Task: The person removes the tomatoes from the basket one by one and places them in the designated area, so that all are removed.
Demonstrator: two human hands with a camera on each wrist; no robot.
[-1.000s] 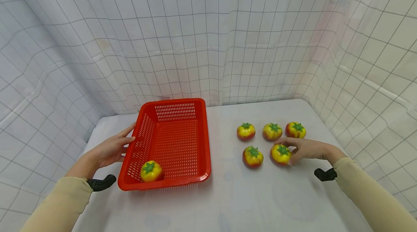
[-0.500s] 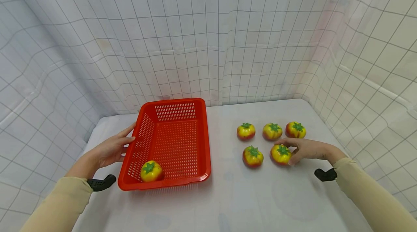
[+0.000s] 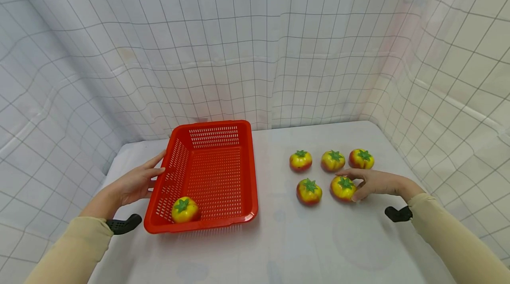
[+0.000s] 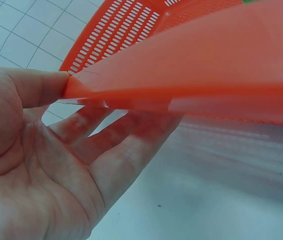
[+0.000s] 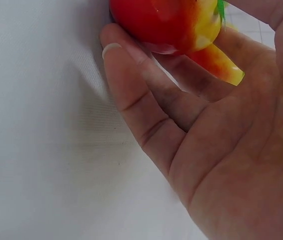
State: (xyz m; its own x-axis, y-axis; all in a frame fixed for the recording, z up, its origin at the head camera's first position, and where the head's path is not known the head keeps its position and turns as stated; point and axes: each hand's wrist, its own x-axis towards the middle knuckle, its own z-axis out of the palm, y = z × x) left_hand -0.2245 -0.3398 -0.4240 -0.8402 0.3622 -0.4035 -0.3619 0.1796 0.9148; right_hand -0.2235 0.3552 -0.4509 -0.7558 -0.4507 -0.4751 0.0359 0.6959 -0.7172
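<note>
On the left, a red plastic basket point(image 3: 255, 177) with slotted walls holds one yellow-and-red tomato point(image 3: 185, 210) in its near left corner. My left hand point(image 3: 137, 183) grips the basket's left rim. In the left wrist view the thumb lies at the rim's edge and the fingers point(image 4: 126, 150) reach under it. At the right, my right hand point(image 3: 376, 184) holds a tomato point(image 3: 342, 188) with a green leafy top between thumb and fingers. That tomato sits on the table. From the right wrist, its red side point(image 5: 156, 22) shows above curled fingers point(image 5: 131, 95).
Several other tomatoes rest near the right hand: one point(image 3: 309, 192) to its left, and three behind, at left point(image 3: 300, 161), middle point(image 3: 333, 161) and right point(image 3: 361, 159). A white cloth covers the table point(image 3: 275, 239). Grid-patterned curtains point(image 3: 255, 53) hang at the back and sides.
</note>
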